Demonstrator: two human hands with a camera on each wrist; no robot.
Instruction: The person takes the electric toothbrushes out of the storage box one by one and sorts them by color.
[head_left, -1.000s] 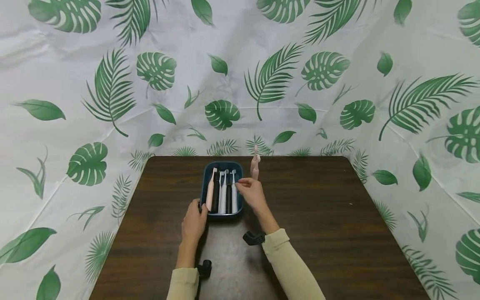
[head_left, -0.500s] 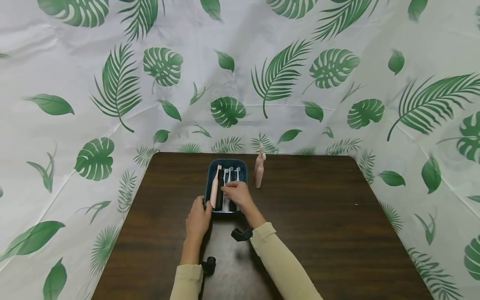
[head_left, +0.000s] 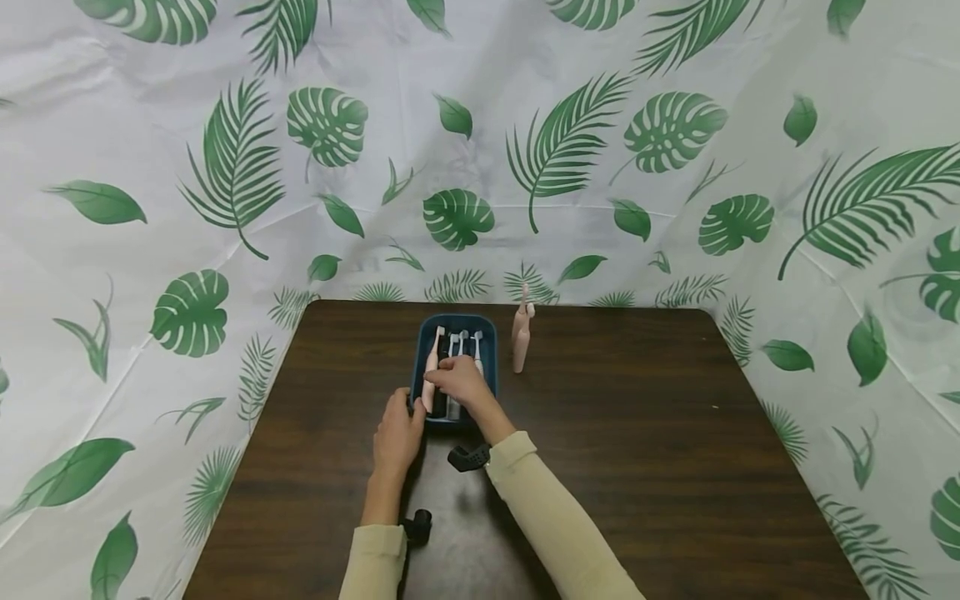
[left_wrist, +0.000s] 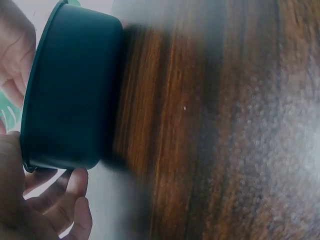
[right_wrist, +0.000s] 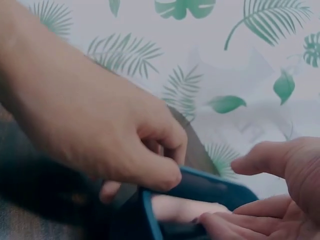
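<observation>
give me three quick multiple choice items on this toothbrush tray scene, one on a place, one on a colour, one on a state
1. Where does the upright pink toothbrush stand?
A. in the tray
B. on the table right of the tray
C. in the left hand

2. What colour is the tray?
A. dark blue
B. red
C. white

3. What is the right hand doing?
A. resting flat on the table
B. reaching into the tray among the toothbrushes
C. holding the upright toothbrush

Answers: 1 B, it stands alone on the table beside the tray. 2 A, its walls show dark blue. 3 B, its fingers curl over the brushes while the left hand touches the tray's near corner.
</observation>
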